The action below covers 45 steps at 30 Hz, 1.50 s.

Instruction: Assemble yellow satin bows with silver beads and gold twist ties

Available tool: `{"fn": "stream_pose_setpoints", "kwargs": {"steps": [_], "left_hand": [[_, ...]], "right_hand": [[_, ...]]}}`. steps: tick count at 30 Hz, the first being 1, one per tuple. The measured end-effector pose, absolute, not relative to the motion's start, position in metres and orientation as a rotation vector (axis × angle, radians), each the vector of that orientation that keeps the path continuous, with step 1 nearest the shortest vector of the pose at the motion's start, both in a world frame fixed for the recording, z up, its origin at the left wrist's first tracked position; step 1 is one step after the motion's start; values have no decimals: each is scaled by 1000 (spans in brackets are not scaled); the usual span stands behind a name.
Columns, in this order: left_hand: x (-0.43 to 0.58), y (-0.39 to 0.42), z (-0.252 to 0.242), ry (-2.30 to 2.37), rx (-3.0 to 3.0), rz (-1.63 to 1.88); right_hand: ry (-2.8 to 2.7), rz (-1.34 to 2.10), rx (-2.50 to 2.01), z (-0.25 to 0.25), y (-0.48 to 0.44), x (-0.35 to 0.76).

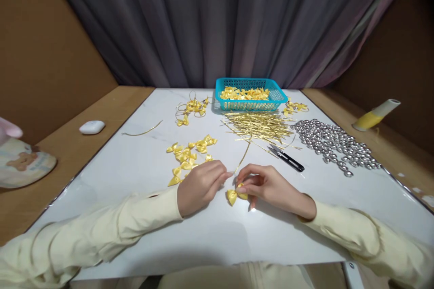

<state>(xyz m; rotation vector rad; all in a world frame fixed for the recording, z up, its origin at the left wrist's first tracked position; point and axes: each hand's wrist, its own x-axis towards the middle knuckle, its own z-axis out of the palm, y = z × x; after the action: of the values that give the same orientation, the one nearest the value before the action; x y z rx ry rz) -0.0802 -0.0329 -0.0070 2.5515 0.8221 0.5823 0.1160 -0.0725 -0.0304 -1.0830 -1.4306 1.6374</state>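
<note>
Near the front middle of the table, my right hand (262,184) pinches a yellow satin bow (232,196) between thumb and fingers. My left hand (205,185) is closed just beside it, its fingertips pinching the lower end of a gold twist tie (242,158) that slants up and away. The two hands' fingertips nearly meet; whether the tie touches the bow is hidden. Several loose yellow bows (186,156) lie just beyond my left hand. A heap of gold ties (259,125) is spread farther back. Black thread snips (288,159) rest beyond my right hand.
A teal basket (251,106) of yellow bows stands at the back. Bows with gold loops (195,107) lie left of it, more (294,107) right. Silver beads (334,144) spread at right. A single tie (142,131) and white case (92,127) are left; a yellow-white tube (376,115) stands right.
</note>
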Motion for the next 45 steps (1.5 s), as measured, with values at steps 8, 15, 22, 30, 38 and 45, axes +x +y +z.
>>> {"fn": "stream_pose_setpoints", "kwargs": {"steps": [8, 15, 22, 30, 38, 45], "left_hand": [[-82, -31, -4, 824, 2576, 412], [-81, -35, -7, 783, 2422, 299], [-79, -30, -11, 703, 2455, 262], [-79, -28, -9, 709, 2491, 260], [-79, -28, -5, 771, 2425, 203], [-77, -31, -5, 612, 2457, 227]], "right_hand": [[-1931, 994, -1151, -29, -66, 128], [-2104, 830, -1062, -31, -65, 126], [-2146, 828, -1015, -34, -62, 125], [-2265, 835, -982, -34, -60, 129], [-2293, 846, -1030, -31, -57, 132], [-2361, 844, -1073, -27, -59, 132]]}}
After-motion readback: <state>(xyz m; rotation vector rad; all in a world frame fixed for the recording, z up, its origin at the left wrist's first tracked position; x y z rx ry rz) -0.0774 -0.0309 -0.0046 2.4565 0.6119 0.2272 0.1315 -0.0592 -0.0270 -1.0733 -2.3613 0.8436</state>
